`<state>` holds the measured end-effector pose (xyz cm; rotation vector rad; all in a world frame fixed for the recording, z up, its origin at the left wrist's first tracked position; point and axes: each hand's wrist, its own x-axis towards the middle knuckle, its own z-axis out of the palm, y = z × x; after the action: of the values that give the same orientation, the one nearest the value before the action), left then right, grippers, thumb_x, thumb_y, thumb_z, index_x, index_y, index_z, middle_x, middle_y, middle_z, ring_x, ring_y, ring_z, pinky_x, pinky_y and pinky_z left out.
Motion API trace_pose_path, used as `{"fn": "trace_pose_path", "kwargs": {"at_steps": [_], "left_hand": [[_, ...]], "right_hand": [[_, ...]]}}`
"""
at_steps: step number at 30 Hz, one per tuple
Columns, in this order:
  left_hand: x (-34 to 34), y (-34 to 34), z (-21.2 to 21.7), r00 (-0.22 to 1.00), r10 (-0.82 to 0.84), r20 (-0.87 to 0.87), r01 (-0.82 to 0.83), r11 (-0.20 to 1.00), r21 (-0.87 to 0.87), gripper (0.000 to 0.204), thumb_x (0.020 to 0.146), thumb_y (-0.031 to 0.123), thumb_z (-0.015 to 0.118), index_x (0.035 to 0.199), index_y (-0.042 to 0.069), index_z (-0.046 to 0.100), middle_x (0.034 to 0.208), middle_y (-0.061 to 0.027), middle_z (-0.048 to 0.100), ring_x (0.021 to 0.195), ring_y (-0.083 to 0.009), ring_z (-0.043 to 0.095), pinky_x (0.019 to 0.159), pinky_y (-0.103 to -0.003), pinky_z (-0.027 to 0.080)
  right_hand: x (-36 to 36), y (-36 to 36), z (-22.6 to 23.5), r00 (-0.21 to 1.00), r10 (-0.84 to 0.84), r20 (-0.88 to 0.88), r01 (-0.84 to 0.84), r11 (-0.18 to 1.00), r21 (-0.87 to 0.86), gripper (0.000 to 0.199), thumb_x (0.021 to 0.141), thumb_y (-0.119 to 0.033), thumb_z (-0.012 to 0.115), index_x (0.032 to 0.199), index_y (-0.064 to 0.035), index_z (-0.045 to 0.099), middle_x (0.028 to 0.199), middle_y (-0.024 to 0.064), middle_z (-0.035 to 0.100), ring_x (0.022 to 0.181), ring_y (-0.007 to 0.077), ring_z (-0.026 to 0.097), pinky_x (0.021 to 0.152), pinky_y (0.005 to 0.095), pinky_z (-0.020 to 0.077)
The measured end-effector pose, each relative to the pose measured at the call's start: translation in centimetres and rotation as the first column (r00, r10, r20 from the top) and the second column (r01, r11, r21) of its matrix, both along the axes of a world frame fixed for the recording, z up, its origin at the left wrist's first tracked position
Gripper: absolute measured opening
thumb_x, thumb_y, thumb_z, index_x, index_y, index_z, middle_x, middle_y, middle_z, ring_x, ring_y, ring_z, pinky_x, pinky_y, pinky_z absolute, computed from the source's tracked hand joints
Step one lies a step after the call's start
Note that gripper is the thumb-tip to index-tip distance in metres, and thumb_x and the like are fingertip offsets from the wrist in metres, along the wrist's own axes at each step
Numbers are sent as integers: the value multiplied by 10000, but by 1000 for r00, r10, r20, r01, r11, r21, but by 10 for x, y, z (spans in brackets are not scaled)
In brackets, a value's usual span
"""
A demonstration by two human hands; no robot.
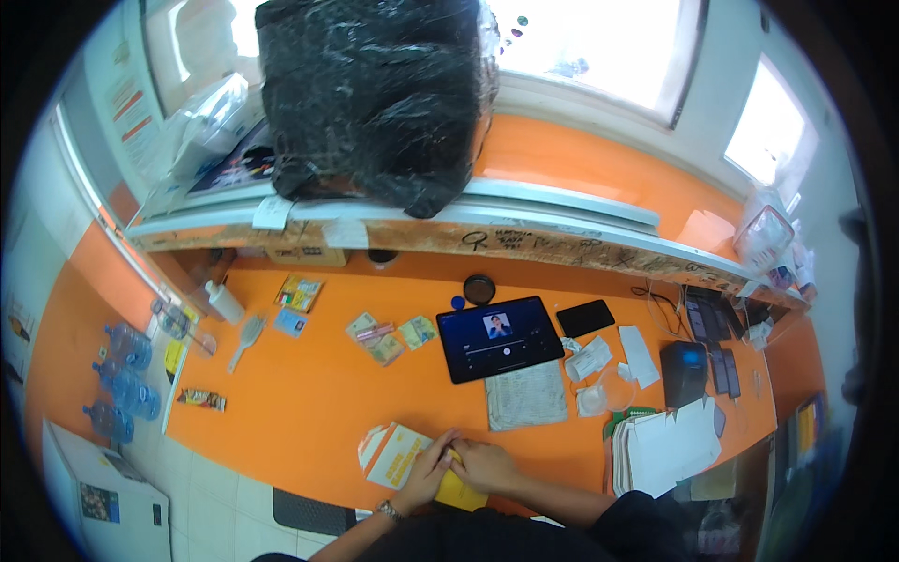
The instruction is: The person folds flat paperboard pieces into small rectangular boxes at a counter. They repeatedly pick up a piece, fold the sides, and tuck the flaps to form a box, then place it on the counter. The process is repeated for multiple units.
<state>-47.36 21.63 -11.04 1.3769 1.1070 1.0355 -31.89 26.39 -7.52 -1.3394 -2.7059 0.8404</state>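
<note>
Head view: rested left hand [428,476] against right hand [485,466], fingers bent together, at near edge of desk [300,403].
Could not tell any grip; saw yellow item [461,494] beneath both hands, white-and-orange card [398,456] beside left hand.

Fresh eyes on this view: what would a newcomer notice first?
Probably the big black-wrapped bundle on the shelf above the orange desk. Next, the lit tablet on the desk; then, nearer, the left hand and right hand meeting over a yellow item.
</note>
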Motion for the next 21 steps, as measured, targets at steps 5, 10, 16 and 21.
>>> {"fn": "trace_pose_path", "kwargs": {"at_steps": [5, 10, 16, 21], "left_hand": [[1, 2, -14, 984, 43, 175, -34, 998, -55, 500, 950, 101, 435, 1404, -36, 276, 1391, -177, 407, 1291, -271, 393, 1086, -361, 272], [5, 25, -10, 993, 118, 21, -120, 987, 106, 448, 934, 104, 472, 1354, -18, 371, 1342, -184, 451, 1258, -305, 423, 1062, -378, 305], [-21, 23, 10, 606, 276, -746, 134, 889, 438, 382, 882, 150, 529, 1244, 26, 513, 1231, -194, 526, 1166, -382, 486, 979, -413, 403], [-61, 7, 11, 330, 283, -901, 69, 944, 322, 322, 832, 245, 570, 1115, 91, 586, 1079, -141, 566, 1050, -332, 525, 891, -488, 403]], "right_hand": [[-1, 8, 2, 1000, -4, -15, 4, 1000, -28, 397, 923, -338, 433, 1126, -10, 527, 926, 193, 653, 776, 351, 654, 643, 461, 521], [-3, 36, -3, 998, 64, 8, -65, 996, 68, 393, 939, -361, 403, 1095, -29, 542, 889, 186, 654, 748, 353, 651, 622, 467, 521], [6, 33, -13, 997, 71, 5, -71, 984, 166, 404, 949, -396, 397, 1018, -42, 579, 845, 167, 650, 729, 357, 650, 599, 463, 527], [18, 8, -8, 995, 82, -60, -75, 991, 112, 423, 960, -414, 375, 998, -45, 579, 854, 162, 644, 771, 349, 645, 619, 468, 521]]}}
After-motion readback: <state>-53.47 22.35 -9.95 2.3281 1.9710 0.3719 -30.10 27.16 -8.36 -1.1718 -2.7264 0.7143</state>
